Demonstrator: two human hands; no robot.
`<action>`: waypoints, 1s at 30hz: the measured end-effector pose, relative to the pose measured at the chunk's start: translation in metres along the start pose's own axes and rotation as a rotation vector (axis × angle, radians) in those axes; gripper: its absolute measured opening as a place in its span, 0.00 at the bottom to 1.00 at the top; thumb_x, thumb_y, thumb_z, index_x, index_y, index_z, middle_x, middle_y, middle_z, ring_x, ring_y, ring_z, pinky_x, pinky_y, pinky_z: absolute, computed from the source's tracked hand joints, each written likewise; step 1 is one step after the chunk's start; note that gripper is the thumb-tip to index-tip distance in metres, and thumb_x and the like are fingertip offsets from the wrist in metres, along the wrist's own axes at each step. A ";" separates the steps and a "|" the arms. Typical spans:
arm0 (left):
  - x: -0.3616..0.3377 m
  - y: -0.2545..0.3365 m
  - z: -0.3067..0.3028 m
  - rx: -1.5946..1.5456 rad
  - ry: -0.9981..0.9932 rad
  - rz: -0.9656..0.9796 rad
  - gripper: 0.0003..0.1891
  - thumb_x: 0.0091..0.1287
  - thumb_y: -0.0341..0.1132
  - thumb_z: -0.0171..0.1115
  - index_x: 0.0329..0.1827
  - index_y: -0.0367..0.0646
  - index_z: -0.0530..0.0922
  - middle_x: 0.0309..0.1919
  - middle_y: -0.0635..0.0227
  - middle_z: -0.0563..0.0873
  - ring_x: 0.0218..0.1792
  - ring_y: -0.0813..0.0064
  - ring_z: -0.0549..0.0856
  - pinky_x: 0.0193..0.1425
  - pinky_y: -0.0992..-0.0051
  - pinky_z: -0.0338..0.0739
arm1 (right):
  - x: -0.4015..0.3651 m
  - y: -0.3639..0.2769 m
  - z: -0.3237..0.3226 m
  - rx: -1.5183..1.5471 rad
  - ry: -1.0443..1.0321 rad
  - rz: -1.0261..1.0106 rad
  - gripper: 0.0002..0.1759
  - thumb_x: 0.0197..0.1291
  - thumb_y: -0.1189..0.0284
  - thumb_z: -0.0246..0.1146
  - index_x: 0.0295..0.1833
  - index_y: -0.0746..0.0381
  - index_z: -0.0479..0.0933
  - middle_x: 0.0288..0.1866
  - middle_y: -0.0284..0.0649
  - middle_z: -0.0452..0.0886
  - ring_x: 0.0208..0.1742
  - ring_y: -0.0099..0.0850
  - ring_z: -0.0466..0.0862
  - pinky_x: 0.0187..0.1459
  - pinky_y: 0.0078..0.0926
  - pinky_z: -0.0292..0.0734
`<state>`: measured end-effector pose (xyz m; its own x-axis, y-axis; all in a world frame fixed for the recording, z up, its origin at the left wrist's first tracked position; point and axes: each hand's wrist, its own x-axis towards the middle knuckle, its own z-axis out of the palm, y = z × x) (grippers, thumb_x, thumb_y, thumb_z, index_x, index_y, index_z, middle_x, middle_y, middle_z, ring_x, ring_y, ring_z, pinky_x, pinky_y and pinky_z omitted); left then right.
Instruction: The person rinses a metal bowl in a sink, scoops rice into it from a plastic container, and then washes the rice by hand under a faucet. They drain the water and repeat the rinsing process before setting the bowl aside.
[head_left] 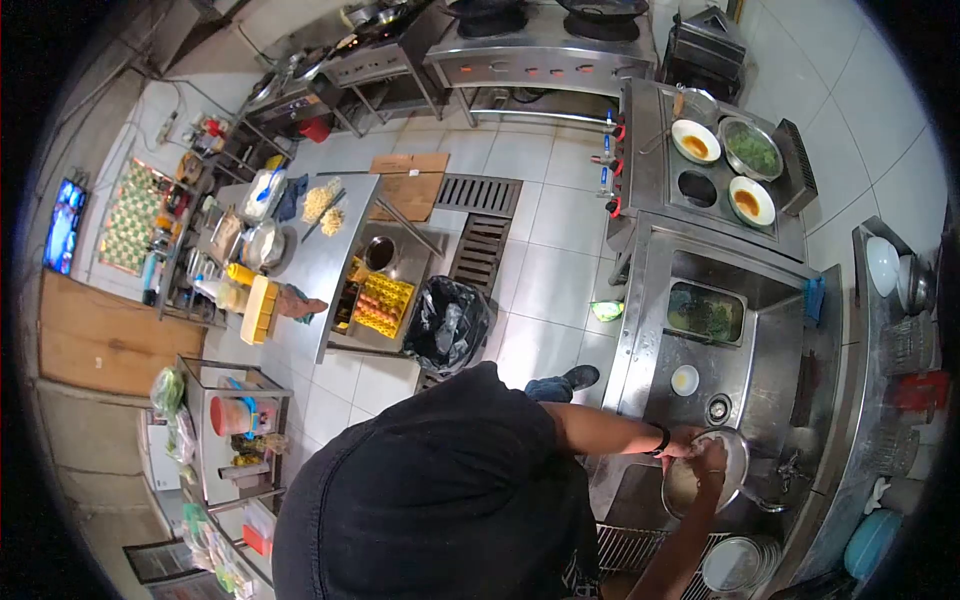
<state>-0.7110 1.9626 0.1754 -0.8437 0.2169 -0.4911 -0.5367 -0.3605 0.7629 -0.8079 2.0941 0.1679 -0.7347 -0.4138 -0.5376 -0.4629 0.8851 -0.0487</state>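
A round metal bowl [735,474] with pale, cloudy contents sits at the near end of the steel sink. My left hand [682,442], with a black band at its wrist, is closed at the bowl's rim. Inside the bowl, my right hand [710,457] has its fingers bent inward close to the left one. Something whitish shows between the hands, too small to make out. Beside the bowl are the drain [718,408] and a small white dish [685,380].
A basin of greens [708,312] is in the sink's far part. Stacked plates [733,564] rest on a rack. Two white bowls [696,142] stand on the stove. Behind are a black-lined bin [447,325] and a steel table [340,235].
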 end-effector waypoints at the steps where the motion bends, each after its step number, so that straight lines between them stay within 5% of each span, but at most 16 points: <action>1: -0.012 0.010 -0.004 -0.002 -0.004 -0.003 0.28 0.66 0.36 0.52 0.70 0.61 0.57 0.55 0.57 0.73 0.47 0.55 0.81 0.26 0.58 0.86 | -0.011 -0.002 -0.009 -0.060 -0.007 -0.005 0.37 0.47 0.55 0.67 0.59 0.65 0.69 0.58 0.56 0.71 0.60 0.53 0.70 0.60 0.43 0.67; 6: 0.022 -0.024 -0.012 -0.039 -0.100 0.069 0.27 0.62 0.47 0.59 0.64 0.51 0.65 0.55 0.58 0.75 0.54 0.55 0.77 0.45 0.54 0.79 | -0.011 0.077 0.045 0.461 0.155 0.054 0.27 0.59 0.55 0.59 0.55 0.66 0.72 0.50 0.48 0.76 0.54 0.39 0.75 0.55 0.36 0.69; 9: 0.020 -0.022 -0.011 -0.088 -0.131 -0.007 0.30 0.59 0.53 0.63 0.60 0.45 0.70 0.55 0.58 0.76 0.58 0.55 0.74 0.57 0.51 0.74 | -0.011 0.097 0.083 1.444 0.113 0.259 0.26 0.62 0.56 0.56 0.55 0.66 0.73 0.46 0.39 0.76 0.45 0.31 0.73 0.49 0.28 0.68; 10: 0.009 -0.007 -0.006 -0.095 -0.192 -0.017 0.30 0.59 0.53 0.63 0.60 0.45 0.70 0.55 0.58 0.76 0.58 0.55 0.74 0.57 0.51 0.74 | -0.013 0.091 0.092 1.725 0.181 0.286 0.25 0.62 0.56 0.56 0.56 0.66 0.73 0.46 0.39 0.76 0.45 0.31 0.74 0.49 0.29 0.68; 12: 0.004 0.005 -0.004 -0.134 -0.025 -0.099 0.23 0.68 0.31 0.50 0.66 0.51 0.61 0.58 0.58 0.73 0.54 0.52 0.78 0.36 0.49 0.84 | -0.004 0.075 0.104 2.034 0.277 0.261 0.25 0.62 0.57 0.56 0.56 0.66 0.72 0.46 0.40 0.76 0.46 0.33 0.74 0.50 0.30 0.68; 17: 0.031 -0.029 -0.015 -0.224 -0.141 -0.127 0.26 0.67 0.30 0.53 0.68 0.53 0.59 0.59 0.59 0.73 0.56 0.56 0.77 0.41 0.49 0.83 | 0.005 0.044 0.113 2.242 0.378 0.205 0.24 0.61 0.60 0.56 0.57 0.66 0.71 0.47 0.42 0.77 0.46 0.36 0.75 0.51 0.32 0.69; 21: 0.029 -0.020 -0.009 -0.111 -0.101 -0.082 0.23 0.68 0.33 0.51 0.67 0.54 0.61 0.57 0.58 0.75 0.52 0.55 0.79 0.37 0.52 0.84 | 0.000 0.068 0.098 2.077 0.394 0.208 0.24 0.61 0.62 0.55 0.58 0.66 0.71 0.47 0.44 0.78 0.47 0.38 0.76 0.51 0.34 0.70; 24: 0.036 -0.014 -0.010 -0.038 -0.148 -0.083 0.24 0.68 0.35 0.52 0.67 0.52 0.61 0.55 0.59 0.77 0.49 0.56 0.81 0.34 0.56 0.86 | 0.009 0.098 0.091 1.490 0.411 0.152 0.23 0.61 0.64 0.55 0.59 0.66 0.70 0.47 0.45 0.78 0.47 0.40 0.77 0.52 0.36 0.71; 26: 0.061 -0.032 -0.028 0.076 -0.335 0.020 0.29 0.66 0.44 0.59 0.68 0.49 0.61 0.56 0.60 0.77 0.48 0.61 0.81 0.32 0.65 0.85 | 0.026 0.121 0.089 0.522 0.545 -0.257 0.23 0.61 0.65 0.55 0.59 0.66 0.70 0.47 0.46 0.78 0.48 0.42 0.77 0.52 0.37 0.71; 27: 0.020 0.018 -0.018 0.188 -0.204 -0.048 0.32 0.63 0.49 0.61 0.67 0.48 0.63 0.56 0.60 0.76 0.50 0.65 0.79 0.33 0.69 0.83 | 0.036 0.130 0.087 0.239 0.650 -0.462 0.23 0.61 0.66 0.55 0.59 0.66 0.70 0.47 0.47 0.78 0.48 0.42 0.77 0.52 0.37 0.71; 28: 0.044 -0.003 -0.021 0.153 -0.188 -0.049 0.32 0.63 0.48 0.61 0.67 0.48 0.63 0.58 0.59 0.74 0.53 0.63 0.77 0.35 0.67 0.83 | 0.057 0.139 0.089 0.240 0.760 -0.772 0.24 0.64 0.61 0.55 0.59 0.67 0.70 0.54 0.48 0.77 0.56 0.43 0.75 0.58 0.36 0.68; 30: 0.055 0.006 -0.019 0.231 -0.154 -0.015 0.31 0.63 0.44 0.61 0.68 0.50 0.62 0.62 0.55 0.68 0.57 0.58 0.74 0.38 0.63 0.84 | 0.020 0.083 0.025 0.317 0.290 -0.253 0.31 0.57 0.50 0.60 0.57 0.64 0.73 0.53 0.50 0.78 0.53 0.43 0.77 0.57 0.38 0.69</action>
<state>-0.7602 1.9550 0.1445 -0.8179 0.3622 -0.4471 -0.5229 -0.1437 0.8402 -0.8490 2.1649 0.1321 -0.7471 -0.6266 -0.2219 -0.5043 0.7518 -0.4248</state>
